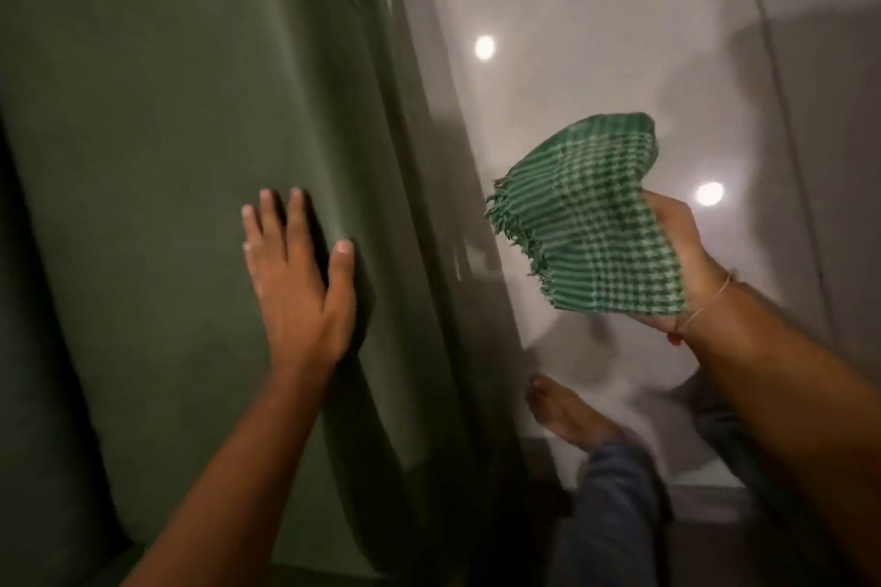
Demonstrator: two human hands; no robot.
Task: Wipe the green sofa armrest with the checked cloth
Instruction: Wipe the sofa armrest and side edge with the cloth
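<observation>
The green sofa armrest [181, 148] fills the left half of the view as a broad rounded surface. My left hand [298, 286] lies flat on it, palm down, fingers apart, holding nothing. To the right, off the sofa and above the floor, my right hand [686, 267] grips the green-and-white checked cloth [591, 219]. The cloth is bunched, its fringed edge pointing toward the armrest, and it hangs in the air apart from the sofa.
A glossy pale floor [572, 62] runs along the armrest's right side, with two ceiling lights reflected in it. My bare foot [562, 410] and a jeans leg [615, 491] are at the bottom, close to the sofa's base.
</observation>
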